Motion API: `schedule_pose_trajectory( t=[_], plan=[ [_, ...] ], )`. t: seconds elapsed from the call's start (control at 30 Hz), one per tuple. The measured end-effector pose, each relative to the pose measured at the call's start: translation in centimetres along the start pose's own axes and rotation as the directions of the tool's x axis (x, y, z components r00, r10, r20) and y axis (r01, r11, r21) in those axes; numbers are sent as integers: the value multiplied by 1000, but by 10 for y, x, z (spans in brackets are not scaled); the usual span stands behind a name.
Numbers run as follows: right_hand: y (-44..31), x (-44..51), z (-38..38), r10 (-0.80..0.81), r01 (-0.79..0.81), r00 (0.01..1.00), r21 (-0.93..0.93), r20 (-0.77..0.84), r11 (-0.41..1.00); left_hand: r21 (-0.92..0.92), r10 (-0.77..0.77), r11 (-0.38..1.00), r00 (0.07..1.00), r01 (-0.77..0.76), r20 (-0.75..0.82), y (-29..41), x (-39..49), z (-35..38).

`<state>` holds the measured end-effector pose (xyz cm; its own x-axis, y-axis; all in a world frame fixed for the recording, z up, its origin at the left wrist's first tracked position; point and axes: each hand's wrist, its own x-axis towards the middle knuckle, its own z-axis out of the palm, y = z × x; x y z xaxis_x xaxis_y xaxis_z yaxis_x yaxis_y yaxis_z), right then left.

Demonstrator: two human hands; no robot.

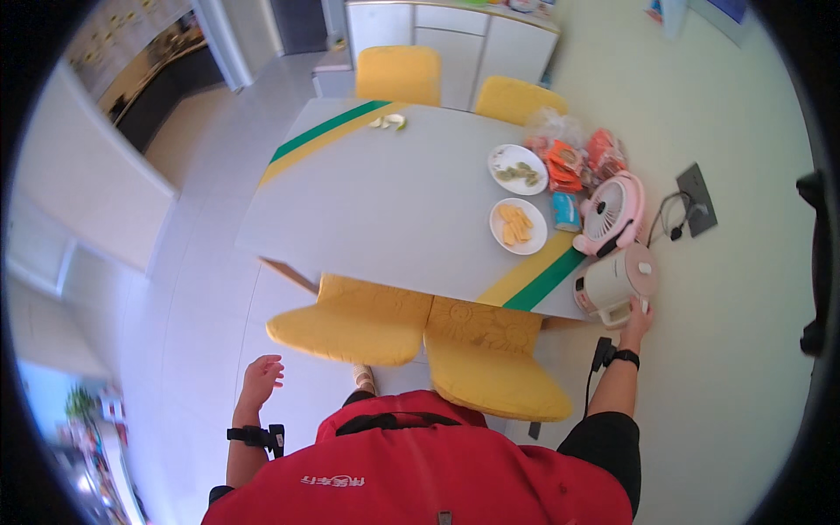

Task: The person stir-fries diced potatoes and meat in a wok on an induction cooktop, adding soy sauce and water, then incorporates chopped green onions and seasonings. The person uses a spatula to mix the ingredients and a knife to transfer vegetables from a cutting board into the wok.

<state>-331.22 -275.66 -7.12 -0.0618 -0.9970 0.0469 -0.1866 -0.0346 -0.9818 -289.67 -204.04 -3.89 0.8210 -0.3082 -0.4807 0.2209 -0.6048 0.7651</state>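
At the near right corner of the table stands a cream electric kettle (pixel 607 282) with a pinkish lid. My right hand (pixel 638 321) is closed around the upper part of its handle, close to the lid. Whether the kettle's base touches the table cannot be made out. Out to the left, over the tiled floor, my left hand (pixel 262 378) hangs with fingers loosely bent and apart, holding nothing. A pink fan (pixel 610 213) stands just behind the kettle.
On the table (pixel 380 203) are a plate of yellow food pieces (pixel 518 226), a plate of greenish pieces (pixel 515 172), a blue packet (pixel 566 211), orange-red packages (pixel 564 164) and rind pieces (pixel 394 121). Yellow-covered chairs (pixel 499 374) line the near edge. A cord hangs from a wall socket (pixel 697 200).
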Motion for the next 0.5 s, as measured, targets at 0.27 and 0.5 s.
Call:
schedule_pose_trajectory(
  t=[0.27, 0.5],
  plan=[
    [43, -23, -59, 188, -188, 982, 177, 13, 966, -91, -109, 991, 983, 96, -147, -24, -95, 25],
    [3, -72, -117, 212, -176, 974, 328, -78, 928, -8, -37, 999, 992, 36, -119, 5, -155, 35]
  ],
)
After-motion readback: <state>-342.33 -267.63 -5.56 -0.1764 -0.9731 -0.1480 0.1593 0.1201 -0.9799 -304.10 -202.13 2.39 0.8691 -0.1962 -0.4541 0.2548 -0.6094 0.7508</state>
